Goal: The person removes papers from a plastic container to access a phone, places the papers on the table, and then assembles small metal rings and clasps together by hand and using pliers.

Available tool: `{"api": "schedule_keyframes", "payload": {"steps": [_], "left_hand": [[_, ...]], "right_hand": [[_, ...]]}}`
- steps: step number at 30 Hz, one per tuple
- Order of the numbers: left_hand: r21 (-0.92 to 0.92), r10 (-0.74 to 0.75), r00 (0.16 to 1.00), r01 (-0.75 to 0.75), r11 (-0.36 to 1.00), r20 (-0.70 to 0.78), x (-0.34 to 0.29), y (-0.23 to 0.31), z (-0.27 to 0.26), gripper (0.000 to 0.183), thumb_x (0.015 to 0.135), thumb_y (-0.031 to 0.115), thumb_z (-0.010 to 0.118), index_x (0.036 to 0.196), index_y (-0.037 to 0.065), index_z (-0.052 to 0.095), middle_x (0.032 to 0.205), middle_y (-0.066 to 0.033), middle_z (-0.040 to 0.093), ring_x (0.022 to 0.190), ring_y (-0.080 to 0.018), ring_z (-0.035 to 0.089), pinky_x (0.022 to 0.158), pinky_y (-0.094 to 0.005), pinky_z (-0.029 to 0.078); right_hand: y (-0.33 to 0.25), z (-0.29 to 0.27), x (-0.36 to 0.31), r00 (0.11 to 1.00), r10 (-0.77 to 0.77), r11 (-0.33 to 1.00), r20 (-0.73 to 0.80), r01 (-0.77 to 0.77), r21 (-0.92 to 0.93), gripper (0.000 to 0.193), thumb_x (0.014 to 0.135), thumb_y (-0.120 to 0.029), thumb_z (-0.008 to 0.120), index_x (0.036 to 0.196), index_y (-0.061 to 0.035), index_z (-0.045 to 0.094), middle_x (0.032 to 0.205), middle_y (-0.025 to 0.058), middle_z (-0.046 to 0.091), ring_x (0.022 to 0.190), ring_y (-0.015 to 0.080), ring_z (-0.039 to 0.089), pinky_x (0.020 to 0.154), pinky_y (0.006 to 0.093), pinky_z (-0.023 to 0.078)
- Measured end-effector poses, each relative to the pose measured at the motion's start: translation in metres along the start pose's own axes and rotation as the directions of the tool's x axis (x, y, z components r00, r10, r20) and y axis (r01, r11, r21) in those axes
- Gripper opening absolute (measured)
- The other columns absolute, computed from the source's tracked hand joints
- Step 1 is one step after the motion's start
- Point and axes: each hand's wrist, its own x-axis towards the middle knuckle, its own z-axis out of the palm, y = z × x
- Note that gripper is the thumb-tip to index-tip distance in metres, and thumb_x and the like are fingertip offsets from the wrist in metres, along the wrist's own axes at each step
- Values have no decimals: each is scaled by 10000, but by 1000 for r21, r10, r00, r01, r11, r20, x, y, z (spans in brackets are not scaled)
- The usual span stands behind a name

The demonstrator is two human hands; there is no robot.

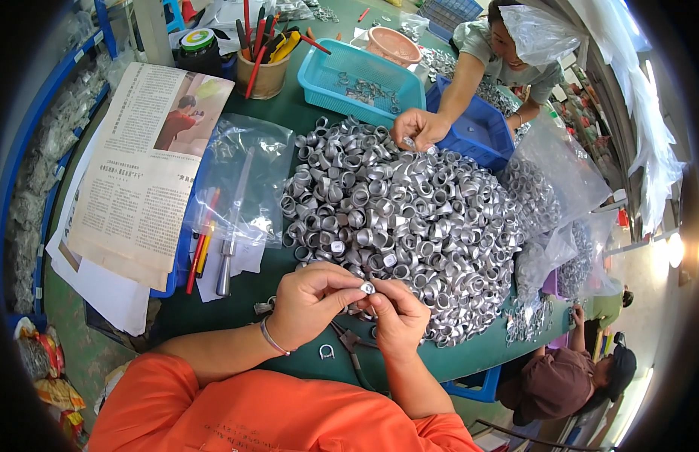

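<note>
Pliers (pixel 350 341) lie by the near edge of the table (pixel 458 360). Just beyond, left hand (pixel 308 300) and right hand (pixel 398 316) pinch one ring (pixel 367 288) between narrowed fingertips, neither clearly nearer; its long axis I cannot tell. The pile (pixel 417 226) spreads farther out.

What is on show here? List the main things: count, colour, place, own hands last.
Rings: too many to count, silver, heaped mid-table
Table: one, green, under the rings
Pliers: one, dark, below the rings
Newspaper: one, beige, left
Clear bag: one, colourless, right of newspaper
Basket: one, turquoise, behind the rings
Tray: one, blue, right of basket
Bowl: one, pink, behind basket
Tool pot: one, tan, upper left
Co-workers: three, grey, brown, green clothing, across and right
Metal piece: one, silver, lower centre, held
Left hand: one, bare, left of metal piece
Right hand: one, bare, right of metal piece
</note>
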Motion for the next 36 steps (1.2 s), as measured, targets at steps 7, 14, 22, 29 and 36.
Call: {"api": "schedule_keyframes", "payload": {"steps": [7, 14, 22, 29, 36], "left_hand": [[-57, 2, 999, 1, 998, 52, -2, -9, 1, 151, 804, -109, 633, 941, -50, 612, 978, -107, 606, 864, -158, 632, 758, -259, 535], [-136, -73, 997, 71, 988, -7, -1, -7, 2, 184, 834, -72, 621, 1011, -32, 590, 958, -73, 601, 879, -119, 606, 770, -236, 506], [-24, -77, 995, 76, 997, -67, 1, -10, 1, 112, 829, -28, 645, 938, -1, 640, 885, -36, 604, 776, -78, 578, 690, -202, 474], [-8, -103, 993, 103, 995, -60, 3, -13, -6, 120, 838, -67, 610, 953, -33, 605, 933, -74, 606, 822, -114, 597, 740, -225, 488], [-2, -121, 991, 121, 993, -64, 5, -15, -7, 119, 832, -62, 620, 946, -31, 605, 922, -75, 613, 829, -115, 602, 751, -229, 490]], "right_hand": [[0, 1, 5, 995, -100, 994, 19, 100, 40, 141, 824, 83, 619, 959, 46, 640, 936, 124, 610, 748, 145, 608, 652, 240, 510], [-16, -13, 35, 999, 38, 923, 17, -42, 383, 142, 851, 37, 585, 993, 41, 581, 916, 121, 612, 736, 171, 605, 638, 271, 514], [-45, -43, 131, 989, -16, 998, -147, 6, -65, 133, 867, 0, 603, 986, 47, 638, 809, 100, 652, 653, 118, 601, 566, 225, 486], [-44, -41, 175, 958, 275, 897, -80, -225, 381, 150, 916, -72, 481, 1009, 34, 533, 860, 119, 633, 736, 205, 664, 525, 286, 554], [-29, -28, 197, 986, -82, 660, 148, 165, -733, 234, 810, -113, 699, 994, 24, 652, 599, -26, 485, 523, 59, 402, 465, 230, 326]]}}
